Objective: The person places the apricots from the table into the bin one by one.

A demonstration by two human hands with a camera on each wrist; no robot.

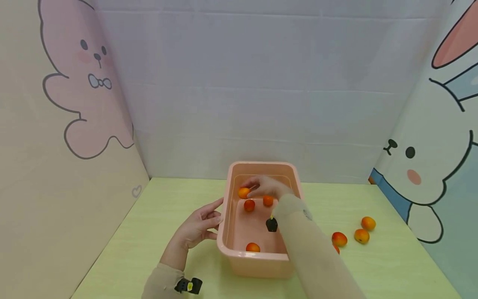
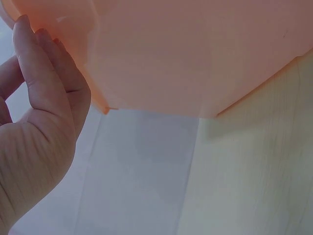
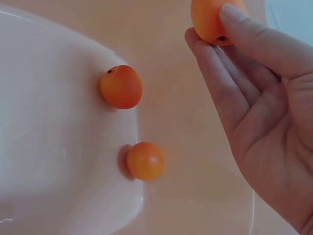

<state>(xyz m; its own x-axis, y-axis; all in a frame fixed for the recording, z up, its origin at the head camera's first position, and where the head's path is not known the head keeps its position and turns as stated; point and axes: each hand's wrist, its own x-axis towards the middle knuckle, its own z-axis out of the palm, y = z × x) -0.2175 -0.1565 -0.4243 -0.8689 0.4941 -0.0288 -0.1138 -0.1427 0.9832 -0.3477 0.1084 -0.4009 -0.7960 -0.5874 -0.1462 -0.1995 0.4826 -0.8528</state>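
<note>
A deep rectangular pink plastic tub [image 1: 257, 265] stands on the table in front of me. My right hand [image 1: 266, 186] reaches inside near its far end, pinching an orange apricot-like fruit [image 1: 244, 193] between thumb and fingers. In the right wrist view that fruit [image 3: 210, 22] shows a dark spot at its end. Below the hand lie a redder fruit [image 1: 249, 205] and another orange-red one [image 1: 267, 201]; a further fruit [image 1: 252, 247] rests at the near end. My left hand [image 1: 199, 226] touches the tub's left side with extended fingers [image 2: 41, 73], close under the rim.
On the table [image 1: 392, 265] to the right lie several more fruits, among them a red-orange one [image 1: 339, 239] and two yellow-orange ones, the nearer [image 1: 361, 236] beside the farther [image 1: 368, 223]. My right sleeve partly covers another. A pale sheet wall [image 1: 261, 91] stands behind the table.
</note>
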